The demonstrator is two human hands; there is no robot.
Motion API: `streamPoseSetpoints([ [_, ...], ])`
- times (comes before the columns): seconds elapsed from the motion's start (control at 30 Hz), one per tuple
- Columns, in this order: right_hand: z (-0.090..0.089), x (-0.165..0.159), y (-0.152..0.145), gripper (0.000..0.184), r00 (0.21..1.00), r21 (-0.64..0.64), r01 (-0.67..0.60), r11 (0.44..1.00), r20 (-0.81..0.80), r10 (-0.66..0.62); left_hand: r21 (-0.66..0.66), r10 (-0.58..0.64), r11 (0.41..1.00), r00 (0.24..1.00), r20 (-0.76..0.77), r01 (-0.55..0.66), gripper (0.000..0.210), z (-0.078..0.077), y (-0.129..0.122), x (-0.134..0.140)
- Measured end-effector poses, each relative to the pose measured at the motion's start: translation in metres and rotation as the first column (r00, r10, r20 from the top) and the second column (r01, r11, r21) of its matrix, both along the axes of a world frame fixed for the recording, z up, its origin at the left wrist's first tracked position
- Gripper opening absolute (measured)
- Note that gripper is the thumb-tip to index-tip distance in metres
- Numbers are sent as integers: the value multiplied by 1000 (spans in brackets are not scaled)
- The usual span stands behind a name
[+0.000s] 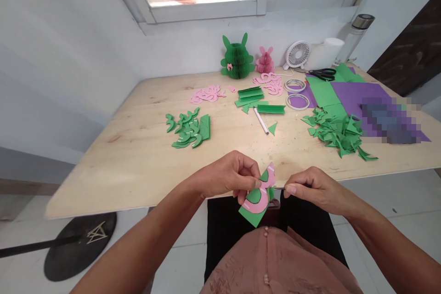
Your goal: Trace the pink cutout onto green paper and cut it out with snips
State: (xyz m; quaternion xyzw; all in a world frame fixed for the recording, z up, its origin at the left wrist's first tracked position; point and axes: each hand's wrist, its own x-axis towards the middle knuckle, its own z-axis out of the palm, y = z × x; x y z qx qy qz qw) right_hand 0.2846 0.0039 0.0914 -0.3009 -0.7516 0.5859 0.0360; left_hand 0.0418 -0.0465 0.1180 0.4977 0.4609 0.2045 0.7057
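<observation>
My left hand (243, 177) is closed on a green paper piece (254, 219) with a pink curved paper cut-out (260, 204) lying on top of it. Both are held just over the front edge of the table. A dark outline shows along the inner curve of the pink cut-out. To the right, my right hand (310, 188) is closed in a pinch at the table's edge, close to the paper. Something thin seems to stick out from its fingertips toward the paper, but I cannot make out what it is.
Green curved cut-outs (188, 131) lie at left, pink cut-outs (206, 94) behind them. A white marker (261, 121), tape rolls (297, 101), green scraps (336, 131), purple paper (365, 96) and scissors (324, 73) lie rightward. Honeycomb paper figures (237, 59) and a fan (297, 54) stand at the back.
</observation>
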Motion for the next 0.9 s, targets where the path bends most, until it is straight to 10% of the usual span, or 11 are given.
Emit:
streamPoseSetpoints([
  [0.9,5,0,0,43,1000,43,-18,999,-3,18,21,-15,1000,999,-32,15,11,5,1,2],
])
